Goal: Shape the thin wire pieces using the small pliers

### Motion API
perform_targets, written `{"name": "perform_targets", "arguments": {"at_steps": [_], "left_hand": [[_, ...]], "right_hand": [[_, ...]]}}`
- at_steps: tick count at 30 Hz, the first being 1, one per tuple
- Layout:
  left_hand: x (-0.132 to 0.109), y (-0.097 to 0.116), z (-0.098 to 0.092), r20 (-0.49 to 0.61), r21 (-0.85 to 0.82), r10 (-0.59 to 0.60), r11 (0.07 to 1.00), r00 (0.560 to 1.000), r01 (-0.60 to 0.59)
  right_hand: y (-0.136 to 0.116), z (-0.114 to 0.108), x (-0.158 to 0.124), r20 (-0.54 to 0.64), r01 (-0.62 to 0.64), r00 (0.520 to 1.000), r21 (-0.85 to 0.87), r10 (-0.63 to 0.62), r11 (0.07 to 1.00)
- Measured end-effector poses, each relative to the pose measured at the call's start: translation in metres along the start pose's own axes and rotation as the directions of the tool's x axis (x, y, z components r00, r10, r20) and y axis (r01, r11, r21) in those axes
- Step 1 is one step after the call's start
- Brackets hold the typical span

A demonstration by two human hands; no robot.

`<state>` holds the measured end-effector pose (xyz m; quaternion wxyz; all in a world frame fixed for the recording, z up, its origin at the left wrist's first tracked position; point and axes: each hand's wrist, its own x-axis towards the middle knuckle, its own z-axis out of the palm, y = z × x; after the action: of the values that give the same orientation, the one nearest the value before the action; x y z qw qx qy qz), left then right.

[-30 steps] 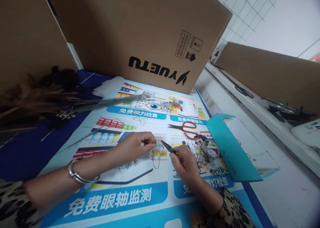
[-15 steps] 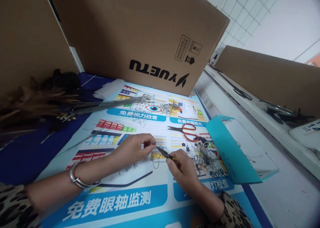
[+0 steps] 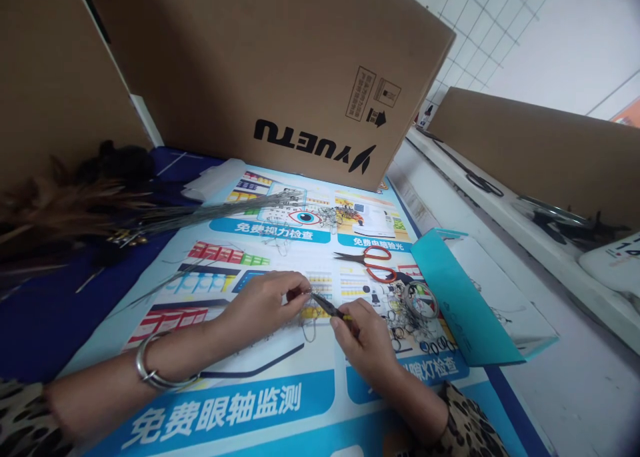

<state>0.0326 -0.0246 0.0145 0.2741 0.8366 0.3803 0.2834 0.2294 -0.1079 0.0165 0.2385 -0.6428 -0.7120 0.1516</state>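
Note:
My left hand, with a silver bangle on its wrist, pinches a thin wire piece between thumb and forefinger. A loop of this wire hangs below the fingertips. My right hand is wrapped around dark-nosed pliers with a bit of yellow on the handle. The tips of the pliers meet the wire right at my left fingertips; whether the jaws are closed on it is too small to tell. Beyond my right hand lie red-handled scissors. A pile of small wire pieces and rings is to the right.
A bundle of thin wires lies behind, beside brown feathers at left. A teal open box stands at right, near a white ledge. A large cardboard box walls off the back. A printed sheet covers the table.
The camera view has shifted slightly. Both hands stay nearly in place, with the pliers still at the wire by my left fingertips.

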Motion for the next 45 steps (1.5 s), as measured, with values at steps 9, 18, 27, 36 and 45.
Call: {"name": "perform_targets", "arguments": {"at_steps": [9,18,27,36,45], "left_hand": [[0.000,0.000,0.003,-0.013,-0.081,-0.118,0.990,0.993,0.116],[0.000,0.001,0.007,-0.016,-0.184,-0.203,0.963,0.979,0.196],[-0.002,-0.005,0.009,-0.010,-0.214,-0.150,0.966,0.989,0.144],[-0.003,0.004,0.001,0.025,-0.148,-0.104,0.983,0.994,0.106],[-0.002,0.008,0.000,0.063,-0.055,-0.127,0.990,0.990,0.131]], "right_hand": [[0.002,0.003,-0.001,0.011,0.019,1.000,-0.010,-0.018,1.000],[0.001,0.003,-0.001,0.003,0.009,1.000,-0.002,-0.009,1.000],[0.002,0.003,-0.001,-0.001,0.020,1.000,0.005,-0.020,1.000],[0.000,0.002,-0.001,0.012,0.042,0.999,-0.037,-0.042,0.998],[0.000,0.002,-0.002,0.031,0.040,0.999,-0.084,-0.038,0.996]]}}
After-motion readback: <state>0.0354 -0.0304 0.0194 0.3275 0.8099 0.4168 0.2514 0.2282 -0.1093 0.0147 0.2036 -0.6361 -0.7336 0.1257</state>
